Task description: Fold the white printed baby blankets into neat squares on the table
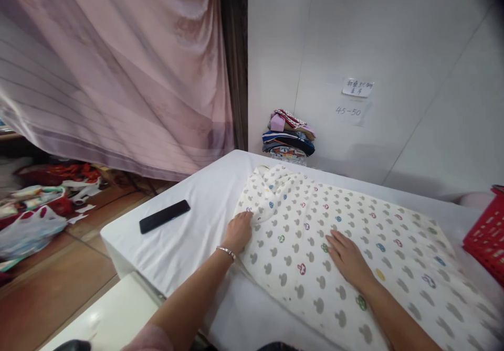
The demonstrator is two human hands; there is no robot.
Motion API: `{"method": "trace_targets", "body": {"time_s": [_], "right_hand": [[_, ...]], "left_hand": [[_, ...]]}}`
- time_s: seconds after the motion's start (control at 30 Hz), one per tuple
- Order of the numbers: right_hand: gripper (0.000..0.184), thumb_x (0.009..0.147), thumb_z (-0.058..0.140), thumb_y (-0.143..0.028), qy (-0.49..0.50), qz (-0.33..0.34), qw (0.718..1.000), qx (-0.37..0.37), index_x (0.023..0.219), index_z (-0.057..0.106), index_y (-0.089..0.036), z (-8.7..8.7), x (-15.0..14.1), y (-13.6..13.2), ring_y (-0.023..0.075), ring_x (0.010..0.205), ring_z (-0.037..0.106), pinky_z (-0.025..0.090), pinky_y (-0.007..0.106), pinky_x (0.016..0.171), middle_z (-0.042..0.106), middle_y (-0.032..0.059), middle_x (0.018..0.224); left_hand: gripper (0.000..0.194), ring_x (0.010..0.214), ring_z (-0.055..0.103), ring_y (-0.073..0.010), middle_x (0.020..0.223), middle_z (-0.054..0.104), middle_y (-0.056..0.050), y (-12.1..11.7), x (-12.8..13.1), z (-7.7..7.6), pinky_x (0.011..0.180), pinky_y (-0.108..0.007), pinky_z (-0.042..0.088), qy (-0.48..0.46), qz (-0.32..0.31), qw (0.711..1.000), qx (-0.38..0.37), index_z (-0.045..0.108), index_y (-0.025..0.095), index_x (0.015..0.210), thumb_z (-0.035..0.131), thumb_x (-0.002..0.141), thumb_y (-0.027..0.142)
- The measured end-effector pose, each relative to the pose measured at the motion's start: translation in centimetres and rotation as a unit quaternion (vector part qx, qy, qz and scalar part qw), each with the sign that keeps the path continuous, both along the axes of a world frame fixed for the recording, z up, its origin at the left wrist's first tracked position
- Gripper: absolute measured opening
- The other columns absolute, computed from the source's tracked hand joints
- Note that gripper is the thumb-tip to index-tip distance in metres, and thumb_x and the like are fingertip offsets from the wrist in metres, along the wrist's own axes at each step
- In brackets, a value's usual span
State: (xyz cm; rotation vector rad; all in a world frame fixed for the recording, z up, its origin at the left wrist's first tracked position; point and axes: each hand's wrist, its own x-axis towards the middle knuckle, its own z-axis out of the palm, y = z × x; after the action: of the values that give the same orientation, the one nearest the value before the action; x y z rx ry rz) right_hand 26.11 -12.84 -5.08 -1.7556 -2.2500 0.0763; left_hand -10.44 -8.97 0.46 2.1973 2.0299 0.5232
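A white cloth (293, 246) with a grey and coloured mushroom-like print lies spread over the table, its far left corner bunched in wrinkles. At its left edge, my left hand (239, 231), with a bracelet (226, 253) on the wrist, has its fingers curled together on the cloth's border; the fingertips are partly hidden. My right hand (348, 259) lies palm down on the middle of the cloth, fingers stretched out, holding nothing.
The white-covered table (212, 199) carries a black phone (164, 216) on the left. Folded clothes (289, 136) are stacked at the wall, and a red basket (488, 235) stands at right. A pink curtain (165, 67) hangs behind; bags (33, 230) lie on the floor at left.
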Motion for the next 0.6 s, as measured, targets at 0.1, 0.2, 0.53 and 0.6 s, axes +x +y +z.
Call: {"method": "trace_targets", "body": {"time_s": [0.1,0.2,0.53,0.6], "right_hand": [[0.047,0.092,0.032,-0.043,0.013,-0.004,1.0,0.004,0.126,0.057,-0.021,-0.1,0.2,-0.3,0.0269,0.131,0.038,0.036,0.046,0.106,0.044,0.0064,0.142],[0.046,0.091,0.035,-0.043,0.03,-0.01,0.999,0.006,0.122,0.06,-0.021,0.2,0.2,-0.4,0.0269,0.13,0.04,0.036,0.044,0.106,0.046,0.0059,0.14],[0.046,0.088,0.039,-0.046,0.081,-0.016,0.996,0.014,0.116,0.064,-0.019,-0.5,0.7,-0.1,0.0276,0.128,0.042,0.037,0.045,0.106,0.05,0.0071,0.136],[0.045,0.087,0.04,-0.046,0.088,-0.019,0.996,0.015,0.116,0.064,-0.02,-0.6,0.7,-0.1,0.0276,0.128,0.042,0.036,0.045,0.107,0.05,0.0065,0.136]], "left_hand": [[0.038,0.104,0.058,-0.0247,0.109,0.065,-0.01,0.8,-1.2,0.0,0.091,-0.036,0.043,-0.163,0.071,0.984,0.011,0.061,0.02,0.11,0.046,0.077,0.007],[0.026,0.095,0.062,-0.0231,0.086,0.069,-0.006,1.6,-3.0,0.0,0.086,-0.032,0.047,-0.507,0.209,0.836,0.015,0.065,0.019,0.093,0.053,0.072,0.008],[0.023,0.069,0.068,-0.0235,0.07,0.068,-0.01,0.3,-6.0,0.5,0.069,-0.036,0.056,-0.826,0.227,0.514,-0.041,0.062,0.008,0.095,0.057,0.077,0.021],[0.029,0.069,0.068,-0.0222,0.075,0.069,-0.009,0.8,-5.9,0.4,0.07,-0.036,0.056,-0.818,0.217,0.533,-0.027,0.061,0.01,0.099,0.064,0.074,0.024]]}}
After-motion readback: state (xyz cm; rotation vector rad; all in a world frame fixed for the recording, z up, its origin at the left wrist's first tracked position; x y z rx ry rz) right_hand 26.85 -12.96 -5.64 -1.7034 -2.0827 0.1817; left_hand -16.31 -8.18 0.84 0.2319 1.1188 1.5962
